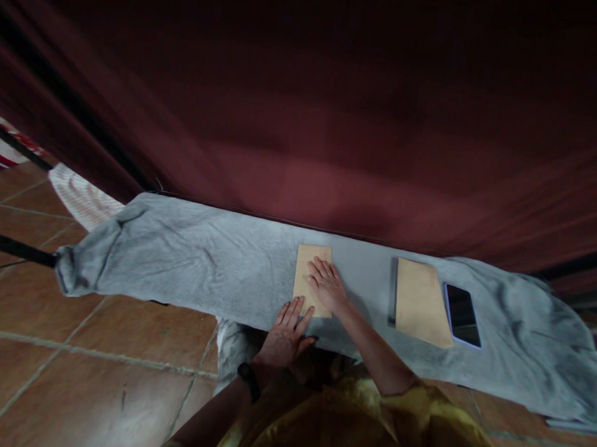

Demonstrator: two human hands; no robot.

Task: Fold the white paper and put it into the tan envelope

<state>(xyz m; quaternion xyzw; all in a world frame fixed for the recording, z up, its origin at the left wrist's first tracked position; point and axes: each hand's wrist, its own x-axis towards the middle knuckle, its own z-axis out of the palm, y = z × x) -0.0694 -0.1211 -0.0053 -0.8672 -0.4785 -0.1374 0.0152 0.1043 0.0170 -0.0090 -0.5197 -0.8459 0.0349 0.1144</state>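
A tan paper envelope (304, 260) lies flat on the grey cloth in front of me. Across its middle and right side rests my right hand (328, 286), palm down with the fingers stretched out. My left hand (285, 331) touches the envelope's lower left corner, its fingers spread and its thumb pointing right. Neither hand grips anything. To the right lies a tan stack (422, 302) that looks like more such paper, with a dark narrow edge along its left side.
Grey cloth (201, 258) covers a long narrow surface, wrinkled at both ends. A phone (462, 315) lies right of the stack. Dark red fabric (301, 177) hangs behind. Brown floor tiles (137, 338) show below, and a black bar (17, 247) reaches in from the left.
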